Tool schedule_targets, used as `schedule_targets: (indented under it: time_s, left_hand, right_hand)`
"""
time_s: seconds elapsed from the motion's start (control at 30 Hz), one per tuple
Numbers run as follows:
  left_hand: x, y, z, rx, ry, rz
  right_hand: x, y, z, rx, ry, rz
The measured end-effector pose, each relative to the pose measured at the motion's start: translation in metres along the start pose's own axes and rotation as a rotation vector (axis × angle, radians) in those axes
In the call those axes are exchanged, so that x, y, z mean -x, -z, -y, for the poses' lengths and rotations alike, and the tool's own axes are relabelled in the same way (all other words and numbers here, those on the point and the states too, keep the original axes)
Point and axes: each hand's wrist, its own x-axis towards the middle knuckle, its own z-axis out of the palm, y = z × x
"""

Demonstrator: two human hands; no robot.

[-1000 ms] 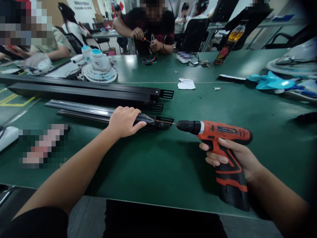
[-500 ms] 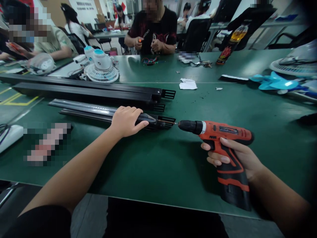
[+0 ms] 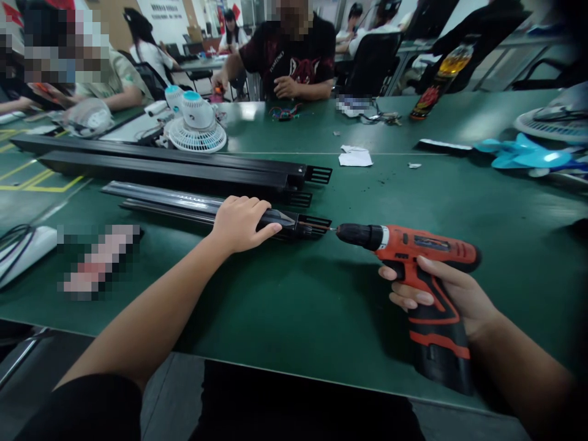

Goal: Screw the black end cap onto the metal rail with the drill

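Note:
A long black plastic housing lies on the green table, and my left hand is wrapped over it near its right end. That end carries a slotted black bracket. My right hand grips an orange and black cordless drill, the fingers round its handle. The drill points left, and its thin bit reaches to the housing's end by the bracket. Whether the bit sits in a screw there I cannot make out.
Two more long black housings lie just behind. Farther back are a white fan part, a white paper scrap, a drink bottle and blue fan blades. A person in a black shirt sits opposite.
My view has shifted slightly, so everything appears a little farther right. Both hands and the drill hold their places on the work. The person opposite has moved one hand out to the side.

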Motion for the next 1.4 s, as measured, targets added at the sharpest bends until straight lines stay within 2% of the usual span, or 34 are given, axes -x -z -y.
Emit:
schedule_targets:
  time_s: [0.17, 0.8, 1.1, 1.4]
  left_hand:
    - [-0.0001, 0.0001, -0.0008, -0.011, 0.011, 0.009]
    - [-0.0003, 0.0014, -0.0021, -0.021, 0.016, 0.045]
    - [0.0002, -0.0016, -0.0016, -0.041, 0.019, 0.027]
    - [0.0004, -0.0032, -0.0004, -0.036, 0.001, 0.001]
  right_hand:
    - [-0.0005, 0.0001, -0.0001, 0.035, 0.044, 0.015]
    - [-0.0003, -0.0014, 0.001, -0.022, -0.019, -0.041]
    - [0.0007, 0.0007, 0.0013, -0.017, -0.043, -0.027]
    - [-0.0007, 0.0044, -0.0003, -0.02, -0.068, -0.073]
